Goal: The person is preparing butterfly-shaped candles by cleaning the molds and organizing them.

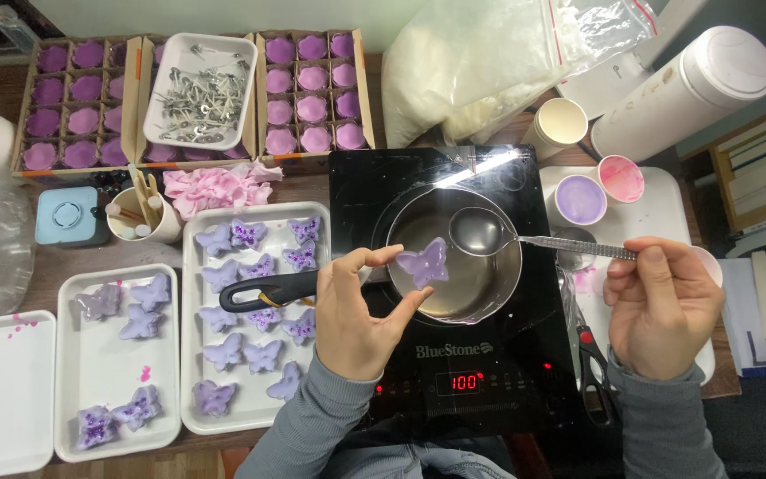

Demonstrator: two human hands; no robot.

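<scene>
My left hand [356, 310] pinches a pale purple butterfly-shaped wax piece [424, 263] and holds it over a small metal pan [498, 275] of clear liquid. The pan sits on a black induction hob [374, 186], its black handle [263, 291] pointing left. My right hand [662, 297] grips the handle of a metal spoon [480, 232]. The spoon's bowl hovers over the pan, just right of the butterfly.
A white tray [195, 355] of purple butterflies lies left of the hob, with another tray [104, 355] and an empty tray [2, 390] further left. Cardboard boxes of purple moulds [312, 89], a dish of wicks [201, 89], cups of purple [580, 199] and pink wax [621, 178], and scissors [594, 368] surround it.
</scene>
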